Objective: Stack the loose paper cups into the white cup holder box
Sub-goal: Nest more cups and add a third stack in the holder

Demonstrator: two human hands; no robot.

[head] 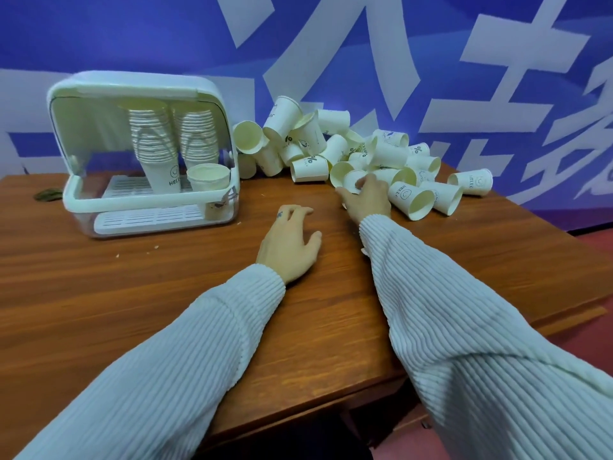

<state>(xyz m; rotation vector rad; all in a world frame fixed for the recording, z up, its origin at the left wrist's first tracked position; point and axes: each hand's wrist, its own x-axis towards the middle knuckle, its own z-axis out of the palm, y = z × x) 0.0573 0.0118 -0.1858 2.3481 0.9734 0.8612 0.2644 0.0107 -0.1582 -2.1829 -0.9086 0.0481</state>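
A white plastic cup holder box (79, 197) with rounded corners stands in the upper left of the frame on a reddish-brown wooden table (166, 293), its open front facing the viewer. Inside it hang two tall stacks of nested cream paper cups (172, 137), side by side, rims upward and leaning slightly apart, and a single upright cream paper cup (208, 179) sits at the box's front right corner, just behind the front rail. To the right of the box, in the upper centre of the frame, a loose heap of white paper cups (335, 144) with dark printed marks lies tumbled on the table against a blue wall with large white characters (464, 78); most cups lie on their sides, mouths pointing various ways. The right hand (366, 199), in a ribbed white sleeve (464, 310), reaches into the near edge of the heap, its fingers curled around a small white paper cup (352, 181) lying there with its mouth toward the viewer. The left hand (288, 244) rests palm down on the table in the centre of the frame, well apart from the box, fingers relaxed and slightly spread, holding nothing. A small dark object (48, 194), too blurred to identify, lies on the table left of the box.
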